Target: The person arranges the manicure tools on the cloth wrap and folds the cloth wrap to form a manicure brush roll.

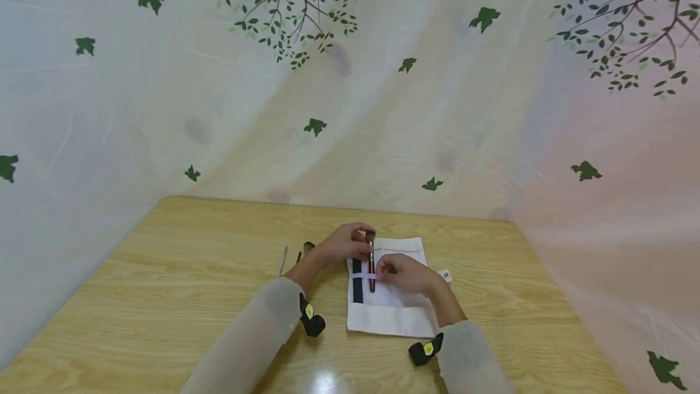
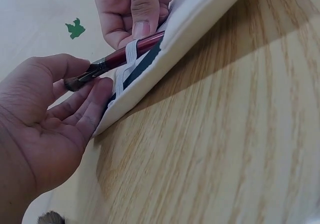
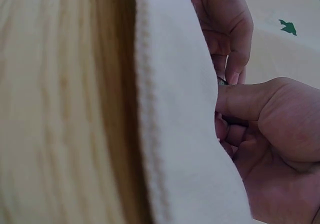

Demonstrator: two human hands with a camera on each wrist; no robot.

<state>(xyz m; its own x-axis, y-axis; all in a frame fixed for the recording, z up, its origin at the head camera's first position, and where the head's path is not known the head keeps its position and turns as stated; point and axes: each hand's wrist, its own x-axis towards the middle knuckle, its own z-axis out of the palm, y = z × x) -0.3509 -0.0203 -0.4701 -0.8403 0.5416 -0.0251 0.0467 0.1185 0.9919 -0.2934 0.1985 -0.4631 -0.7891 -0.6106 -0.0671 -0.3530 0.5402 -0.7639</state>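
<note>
A white cloth brush roll (image 1: 391, 315) lies open on the wooden table (image 1: 180, 272). A red-handled brush (image 1: 372, 269) lies along its left part, its handle tucked under a white elastic band (image 2: 131, 50). My left hand (image 1: 365, 237) pinches the brush's bristle end (image 2: 75, 83) between thumb and fingers. My right hand (image 1: 383, 269) grips the handle at the band, thumb (image 2: 142, 26) pressing on it. A dark strip (image 1: 357, 284) sits in the roll beside the brush. In the right wrist view the cloth (image 3: 185, 134) hides the brush, with my right hand (image 3: 222, 109) behind its edge.
A thin metal tool (image 1: 282, 260) and another brush (image 1: 307, 248) lie on the table left of my left hand; a brush's bristles (image 2: 50, 218) show there too. A leaf-printed sheet (image 1: 350, 108) hangs behind and on both sides of the table.
</note>
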